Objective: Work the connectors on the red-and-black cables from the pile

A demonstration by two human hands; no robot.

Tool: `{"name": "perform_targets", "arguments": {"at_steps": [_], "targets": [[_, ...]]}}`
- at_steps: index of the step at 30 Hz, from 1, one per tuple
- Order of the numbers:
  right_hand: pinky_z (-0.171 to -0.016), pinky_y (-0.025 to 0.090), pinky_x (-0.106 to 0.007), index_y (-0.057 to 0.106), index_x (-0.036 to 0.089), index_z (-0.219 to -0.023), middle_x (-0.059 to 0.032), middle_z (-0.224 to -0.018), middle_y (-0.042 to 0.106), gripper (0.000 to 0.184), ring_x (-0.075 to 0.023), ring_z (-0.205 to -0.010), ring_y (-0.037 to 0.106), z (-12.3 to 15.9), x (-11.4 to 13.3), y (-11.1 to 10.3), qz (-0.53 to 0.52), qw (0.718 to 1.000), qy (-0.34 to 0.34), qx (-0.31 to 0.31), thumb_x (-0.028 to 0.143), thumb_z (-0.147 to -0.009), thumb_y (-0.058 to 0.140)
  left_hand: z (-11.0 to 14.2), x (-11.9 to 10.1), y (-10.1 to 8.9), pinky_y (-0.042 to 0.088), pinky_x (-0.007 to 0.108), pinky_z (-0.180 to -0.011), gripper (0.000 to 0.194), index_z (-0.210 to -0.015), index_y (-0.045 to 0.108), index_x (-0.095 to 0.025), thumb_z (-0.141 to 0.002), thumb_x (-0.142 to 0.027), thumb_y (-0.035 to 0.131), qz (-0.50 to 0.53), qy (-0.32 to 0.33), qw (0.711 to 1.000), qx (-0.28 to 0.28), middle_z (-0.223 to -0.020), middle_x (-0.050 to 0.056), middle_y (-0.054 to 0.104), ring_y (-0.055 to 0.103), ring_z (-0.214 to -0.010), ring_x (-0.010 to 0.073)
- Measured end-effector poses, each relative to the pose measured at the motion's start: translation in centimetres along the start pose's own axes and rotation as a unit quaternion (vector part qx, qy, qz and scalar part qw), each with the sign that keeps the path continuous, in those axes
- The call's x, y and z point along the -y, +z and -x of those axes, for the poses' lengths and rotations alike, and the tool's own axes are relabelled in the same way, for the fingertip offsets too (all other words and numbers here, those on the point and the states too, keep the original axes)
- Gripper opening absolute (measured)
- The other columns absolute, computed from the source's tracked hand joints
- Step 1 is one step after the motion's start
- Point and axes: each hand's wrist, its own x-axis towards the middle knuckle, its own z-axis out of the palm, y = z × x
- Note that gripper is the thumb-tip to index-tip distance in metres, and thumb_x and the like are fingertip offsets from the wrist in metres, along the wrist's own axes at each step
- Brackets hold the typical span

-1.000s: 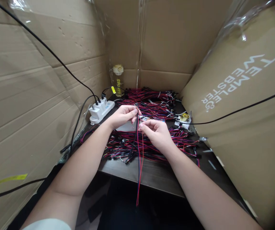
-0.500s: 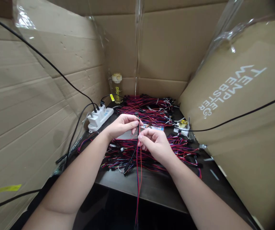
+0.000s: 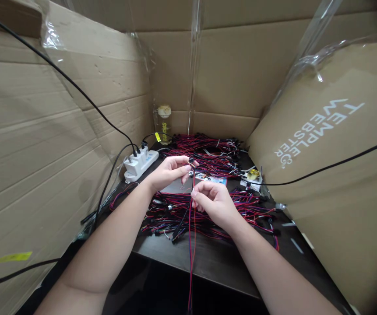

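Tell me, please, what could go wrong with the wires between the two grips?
The held wires hang past the front edge of the table, so they might snag there. They also pass in front of the near wire pile and could tangle with it. The left grip and right grip pinch narrow strands, which may slip.

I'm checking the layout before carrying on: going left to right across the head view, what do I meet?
White power strip → left hand → hanging wire bundle → right hand → yellow round item → white lettering on the cardboard.
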Motion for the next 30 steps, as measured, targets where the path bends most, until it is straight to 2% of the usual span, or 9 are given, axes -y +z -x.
{"name": "perform_targets", "arguments": {"at_steps": [5, 11, 19, 25, 30], "targets": [[-0.049, 0.039, -0.021, 0.062, 0.014, -0.073, -0.0015, -0.060, 0.063, 0.026, -0.0080, -0.049, 0.051, 0.25, 0.05, 0.00, 0.010, 1.000, -0.004, 0.028, 0.036, -0.081, 0.074, 0.01, 0.00, -0.04, 0.042, 0.020, -0.058, 0.037, -0.110, 0.073, -0.012, -0.088, -0.042, 0.075, 0.017, -0.001, 1.000, 0.002, -0.062, -0.002, 0.059, 0.051, -0.055, 0.0064], [-0.048, 0.038, -0.020, 0.059, 0.015, -0.073, -0.0003, -0.059, 0.062, 0.023, -0.0077, -0.048, 0.050, 0.32, 0.07, -0.09, 0.014, 0.999, -0.020, 0.048, 0.031, -0.081, 0.073, 0.19, -0.23, -0.24, 0.047, 0.023, -0.057, 0.040, -0.100, 0.075, -0.010, -0.076, -0.040, 0.084, 0.094, -0.018, 0.995, 0.027, -0.064, 0.001, 0.063, 0.056, -0.054, 0.0096], [-0.050, 0.037, -0.020, 0.057, 0.014, -0.072, -0.0003, -0.060, 0.060, 0.021, -0.0077, -0.052, 0.050, 0.69, 0.17, 0.07, 0.030, 0.996, -0.019, 0.080, 0.028, -0.081, 0.070, 0.01, 0.18, -0.07, 0.047, 0.025, -0.058, 0.043, -0.097, 0.076, -0.008, -0.090, -0.049, 0.067, 0.103, -0.028, 0.994, 0.031, -0.068, 0.005, 0.065, 0.058, -0.056, 0.0114], [-0.052, 0.038, -0.021, 0.059, 0.014, -0.072, -0.0010, -0.062, 0.061, 0.017, -0.0082, -0.053, 0.051, 0.79, -0.08, 0.22, 0.047, 0.994, -0.013, 0.098, 0.025, -0.081, 0.069, -0.17, 0.24, 0.40, 0.051, 0.027, -0.066, 0.050, -0.087, 0.074, -0.009, -0.088, -0.058, 0.068, 0.087, -0.030, 0.995, 0.021, -0.079, 0.008, 0.069, 0.060, -0.064, 0.0120], [-0.052, 0.040, -0.020, 0.061, 0.013, -0.074, -0.0010, -0.062, 0.063, 0.019, -0.0077, -0.053, 0.052, 0.60, -0.06, 0.27, 0.025, 0.996, -0.012, 0.086, 0.026, -0.080, 0.072, -0.10, 0.24, 0.41, 0.050, 0.025, -0.066, 0.046, -0.092, 0.074, -0.011, -0.089, -0.056, 0.069, 0.056, -0.027, 0.998, 0.029, -0.073, 0.004, 0.064, 0.059, -0.066, 0.0114]]}}
